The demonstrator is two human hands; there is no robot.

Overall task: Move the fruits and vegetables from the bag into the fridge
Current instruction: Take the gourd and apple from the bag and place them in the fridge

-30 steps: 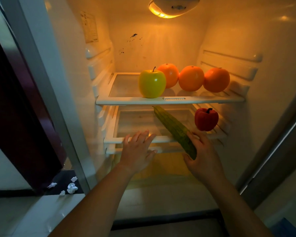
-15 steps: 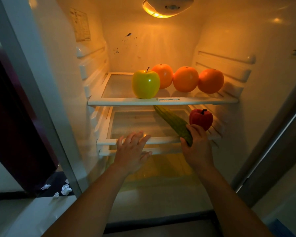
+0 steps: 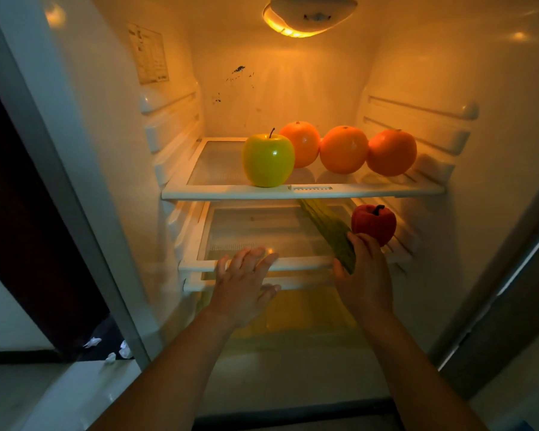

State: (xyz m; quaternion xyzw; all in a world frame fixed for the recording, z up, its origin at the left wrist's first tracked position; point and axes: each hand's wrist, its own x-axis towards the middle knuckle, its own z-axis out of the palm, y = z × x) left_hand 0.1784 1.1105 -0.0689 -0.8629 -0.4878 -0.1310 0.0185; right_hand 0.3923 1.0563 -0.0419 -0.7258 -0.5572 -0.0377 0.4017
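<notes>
Step in hand: seating the green gourd [image 3: 327,225] on the lower shelf [image 3: 262,265] of the fridge. Right hand [image 3: 363,275] has its fingers wrapped round the near end at the front rim. The far end runs back under the upper shelf [image 3: 231,192], just beside the red pepper [image 3: 374,222]. Left hand [image 3: 246,281] is flat with fingers apart at the rim (contact unclear). Next, I'd guess: slide it fully in, let go, don't knock the pepper

Home kitchen, open fridge [image 3: 495,150] with lit lamp [image 3: 308,18], fruit on glass shelves [image 3: 302,192], crumpled paper scraps [image 3: 119,351] on floor
</notes>
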